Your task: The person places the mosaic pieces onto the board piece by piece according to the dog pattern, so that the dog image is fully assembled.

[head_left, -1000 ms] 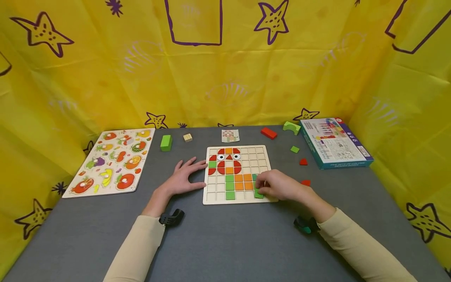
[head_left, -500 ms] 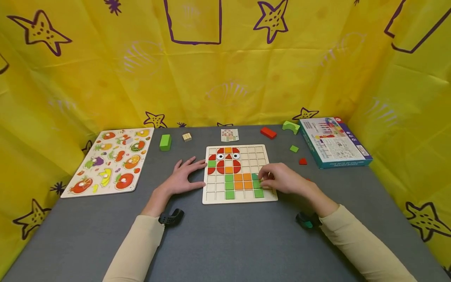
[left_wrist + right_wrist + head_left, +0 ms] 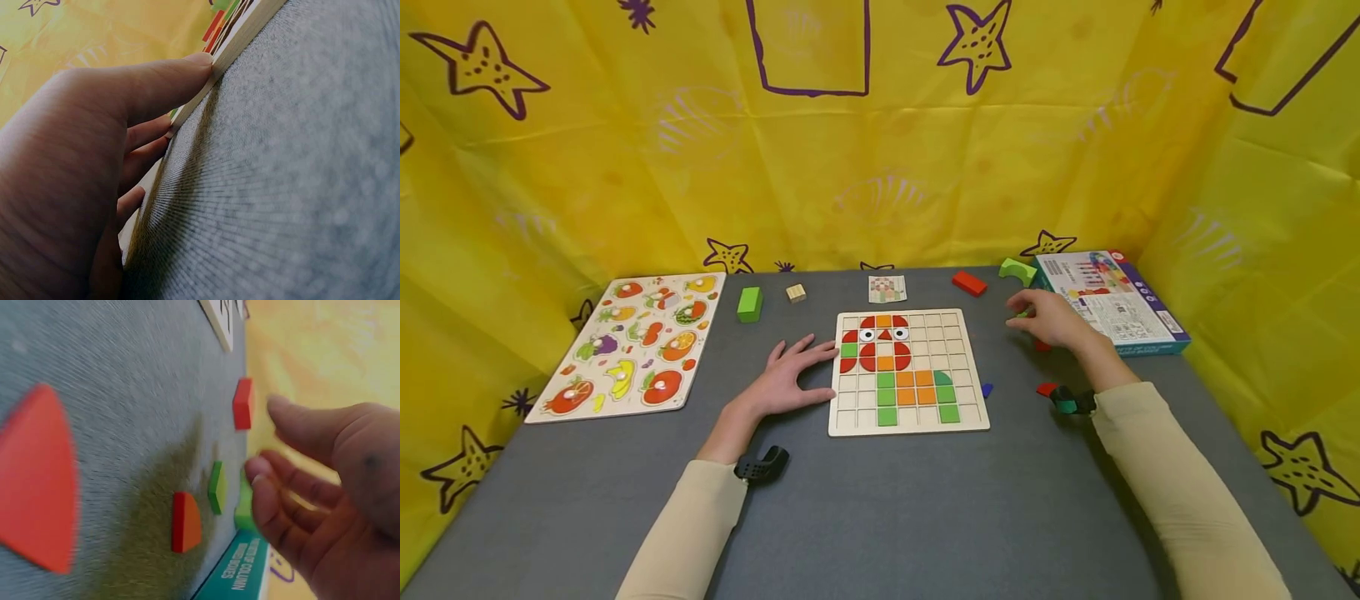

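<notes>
Right hand point(image 3: 1052, 321) reaches the small flat green square tile point(image 3: 217, 486).

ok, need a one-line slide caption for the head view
Left hand steadies the grid puzzle board while the right hand reaches toward a small green tile.

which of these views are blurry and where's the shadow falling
Head view: sharp, evenly lit, edges bowed by a wide lens. Left wrist view: dim, the left hand darkening the table beside the board. Right wrist view: smeared, the right hand soft, its shadow around the green tile.
</notes>
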Demonstrator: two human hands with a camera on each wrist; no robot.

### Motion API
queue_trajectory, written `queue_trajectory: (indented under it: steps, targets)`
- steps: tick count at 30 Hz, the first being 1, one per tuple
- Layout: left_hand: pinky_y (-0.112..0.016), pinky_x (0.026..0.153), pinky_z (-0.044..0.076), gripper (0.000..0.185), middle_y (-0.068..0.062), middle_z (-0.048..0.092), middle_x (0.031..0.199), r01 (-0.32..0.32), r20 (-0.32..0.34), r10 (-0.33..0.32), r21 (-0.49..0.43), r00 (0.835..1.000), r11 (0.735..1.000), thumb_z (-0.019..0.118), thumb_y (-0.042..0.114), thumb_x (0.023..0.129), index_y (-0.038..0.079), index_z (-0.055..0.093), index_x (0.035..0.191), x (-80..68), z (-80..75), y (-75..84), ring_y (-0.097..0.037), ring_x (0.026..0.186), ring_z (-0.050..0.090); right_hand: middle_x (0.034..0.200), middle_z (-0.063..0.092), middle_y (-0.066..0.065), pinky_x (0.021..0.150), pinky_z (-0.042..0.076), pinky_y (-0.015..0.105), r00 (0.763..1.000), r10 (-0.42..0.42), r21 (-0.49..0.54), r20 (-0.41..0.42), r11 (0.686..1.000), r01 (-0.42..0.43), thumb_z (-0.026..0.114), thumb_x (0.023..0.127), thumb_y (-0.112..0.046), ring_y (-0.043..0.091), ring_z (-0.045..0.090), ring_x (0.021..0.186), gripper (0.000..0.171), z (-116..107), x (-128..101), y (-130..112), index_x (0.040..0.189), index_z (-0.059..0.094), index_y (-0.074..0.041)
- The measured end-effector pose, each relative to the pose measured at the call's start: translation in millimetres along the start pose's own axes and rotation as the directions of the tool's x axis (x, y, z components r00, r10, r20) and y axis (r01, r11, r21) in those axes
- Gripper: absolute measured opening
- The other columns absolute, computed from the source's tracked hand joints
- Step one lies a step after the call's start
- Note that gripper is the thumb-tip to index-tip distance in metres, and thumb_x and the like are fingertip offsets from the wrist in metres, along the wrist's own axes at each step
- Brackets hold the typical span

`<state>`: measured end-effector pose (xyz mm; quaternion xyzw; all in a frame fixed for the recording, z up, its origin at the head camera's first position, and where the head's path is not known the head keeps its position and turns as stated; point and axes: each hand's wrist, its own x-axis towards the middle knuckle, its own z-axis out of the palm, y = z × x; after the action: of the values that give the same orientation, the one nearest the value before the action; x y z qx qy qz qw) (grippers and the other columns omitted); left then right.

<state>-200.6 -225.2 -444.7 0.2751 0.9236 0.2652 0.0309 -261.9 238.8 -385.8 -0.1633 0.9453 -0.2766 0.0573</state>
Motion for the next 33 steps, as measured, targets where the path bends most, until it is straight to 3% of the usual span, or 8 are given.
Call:
queue_trajectory:
  steps: [5, 10, 22, 33]
  targets:
    - [-0.065, 0.114, -0.002, 0.072, -0.007, 0.044, 0.156, 0.000, 0.007, 0.000, -0.002, 1.000, 1.000, 0.075, 0.042, 0.088, 0.011, 0.053, 0.149, -0.1, 1.8, 0.4, -0.038, 0.150, 0.018, 0.119, 0.060, 0.034, 0.097, 0.044, 0.059, 0.997, 0.051, -0.089, 0.061, 0.995, -0.045, 0.068, 0.097, -0.015, 0.047, 0.056, 0.111, 0.046, -2, 10, 8, 0.128, 0.056, 0.017]
    - [-0.065, 0.114, -0.002, 0.072, -0.007, 0.044, 0.156, -0.001, 0.009, 0.001, -0.005, 1.000, 1.000, 0.074, 0.043, 0.088, 0.011, 0.053, 0.149, 0.7, 3.8, 1.3, -0.038, 0.150, 0.018, 0.110, 0.063, 0.033, 0.095, 0.045, 0.057, 0.996, 0.070, -0.166, 0.063, 0.984, -0.058, 0.067, 0.096, -0.013, 0.044, 0.058, 0.102, 0.038, 3, 14, 17, 0.117, 0.059, 0.018]
    - [-0.065, 0.114, -0.002, 0.072, -0.007, 0.044, 0.156, -0.010, -0.001, 0.010, -0.003, 1.000, 1.000, 0.075, 0.042, 0.088, 0.011, 0.053, 0.149, 1.5, 0.6, 1.9, -0.038, 0.150, 0.018, 0.107, 0.062, 0.031, 0.092, 0.045, 0.058, 0.998, 0.065, -0.165, 0.020, 0.984, -0.061, 0.064, 0.097, -0.006, 0.044, 0.058, 0.101, 0.026, 3, 13, 24, 0.114, 0.062, 0.013]
    - [-0.065, 0.114, -0.003, 0.072, -0.006, 0.043, 0.157, 0.002, 0.005, -0.002, 0.000, 1.000, 1.000, 0.075, 0.043, 0.088, 0.011, 0.053, 0.149, 1.4, 1.5, -3.1, -0.038, 0.151, 0.017, 0.105, 0.063, 0.033, 0.089, 0.047, 0.058, 0.996, 0.061, -0.146, 0.060, 0.988, -0.051, 0.068, 0.094, -0.007, 0.045, 0.061, 0.097, 0.031, -9, 2, 16, 0.115, 0.059, 0.014]
